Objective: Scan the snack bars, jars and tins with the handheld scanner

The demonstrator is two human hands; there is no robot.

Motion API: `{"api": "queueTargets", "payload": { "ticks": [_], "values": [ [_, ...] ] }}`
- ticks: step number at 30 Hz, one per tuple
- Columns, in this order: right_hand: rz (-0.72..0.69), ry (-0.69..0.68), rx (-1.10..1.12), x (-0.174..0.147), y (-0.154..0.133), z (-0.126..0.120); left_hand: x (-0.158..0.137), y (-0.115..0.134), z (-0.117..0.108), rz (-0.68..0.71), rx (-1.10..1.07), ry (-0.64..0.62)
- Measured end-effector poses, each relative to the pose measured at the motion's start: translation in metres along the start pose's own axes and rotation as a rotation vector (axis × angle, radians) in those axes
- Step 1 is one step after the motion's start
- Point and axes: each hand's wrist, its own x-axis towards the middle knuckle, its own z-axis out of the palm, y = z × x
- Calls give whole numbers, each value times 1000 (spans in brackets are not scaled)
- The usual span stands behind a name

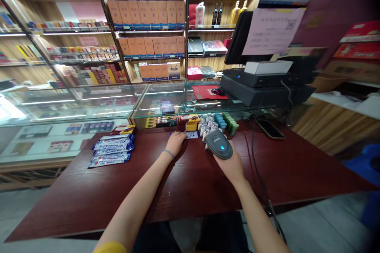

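My right hand (233, 166) is wrapped round a dark barcode scanner (219, 144), held above the table with a blue light glowing on its top. Over on the left, my left hand (176, 143) rests at the table's far side, its fingers closed over a narrow blue-and-white packet (192, 135) whose right end sticks out. Several similar blue-and-white packets (113, 149) lie in an overlapping pile to the left. Just beyond the scanner stand small cans (208, 123), with blue rolls (220, 121) and green rolls (230, 123) beside them. A stack of yellow packs (192, 125) sits behind the left hand's packet.
The dark red table (184, 189) meets a glass display counter (166, 95). A phone (270, 129) lies at the right, near a black cable (255, 162). A monitor (240, 39) stands behind, and a mouse (217, 91) rests on a red mat (202, 92).
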Motion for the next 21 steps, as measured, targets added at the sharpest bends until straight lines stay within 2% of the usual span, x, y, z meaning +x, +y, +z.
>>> {"api": "queueTargets", "payload": {
  "ticks": [6,13,17,21],
  "values": [
    [-3,17,-24,0,0,6,3,-7,10,-31,-60,-15],
    [-79,42,-121,-2,-1,11,-3,-6,5,3,-49,27],
    [-165,69,-146,-6,-13,16,-19,-13,-13,-47,-73,134],
    [-289,77,-140,-9,-26,23,-54,-32,-50,-134,-41,224]
  ]
}}
